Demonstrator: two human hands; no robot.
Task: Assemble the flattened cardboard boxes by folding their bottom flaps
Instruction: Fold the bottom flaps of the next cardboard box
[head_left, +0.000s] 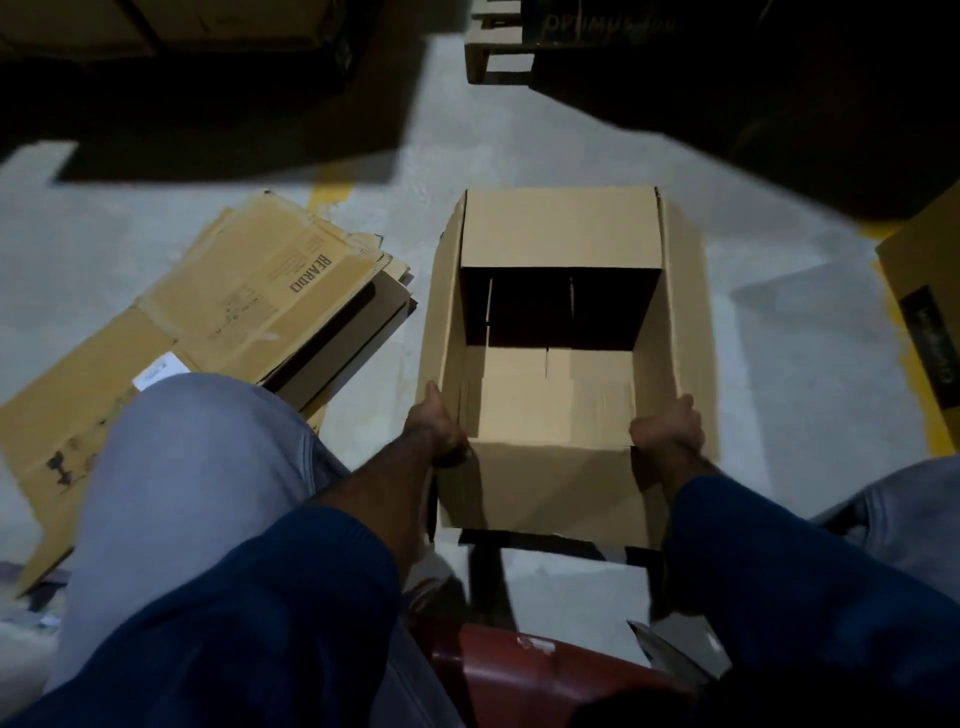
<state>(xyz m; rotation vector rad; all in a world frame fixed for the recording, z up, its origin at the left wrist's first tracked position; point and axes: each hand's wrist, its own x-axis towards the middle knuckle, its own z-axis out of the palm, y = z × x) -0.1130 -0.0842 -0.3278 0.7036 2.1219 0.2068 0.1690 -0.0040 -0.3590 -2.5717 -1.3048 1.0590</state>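
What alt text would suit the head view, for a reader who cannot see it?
A person's left hand and right hand grip the near corners of a cardboard box standing open on a concrete floor, its bottom flaps folded shut inside. A stack of flattened boxes lies on the floor to its left, beside the person's knee.

1 box (545, 488), 1 flattened stack (270, 291), 2 hands (439, 431) (670, 428).
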